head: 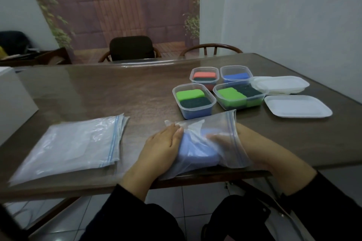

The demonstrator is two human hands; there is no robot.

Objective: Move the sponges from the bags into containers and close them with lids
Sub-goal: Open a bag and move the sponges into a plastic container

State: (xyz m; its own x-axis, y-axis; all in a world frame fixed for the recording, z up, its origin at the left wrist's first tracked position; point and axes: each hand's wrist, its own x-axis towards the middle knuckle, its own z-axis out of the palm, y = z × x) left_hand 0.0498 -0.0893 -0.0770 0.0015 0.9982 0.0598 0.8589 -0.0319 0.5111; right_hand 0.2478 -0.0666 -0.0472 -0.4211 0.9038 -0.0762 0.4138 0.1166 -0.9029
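A clear zip bag [233, 143] lies at the table's near edge with a blue sponge [195, 150] inside. My left hand [162, 146] presses on the bag's closed end from outside, against the sponge. My right hand [221, 139] is inside the bag's mouth, seen blurred through the plastic, fingers touching the sponge. Several clear containers stand beyond: one with a green and dark sponge [194, 101], a larger one with green sponges [239, 96], one with a red sponge [203, 76], one with a blue sponge [236, 75]. None carries a lid.
A stack of white lids [280, 85] and a single lid [297, 106] lie to the right of the containers. Flat empty zip bags [74, 145] are piled at the left. A white box [11, 100] sits at the far left; chairs [131, 48] stand behind the table.
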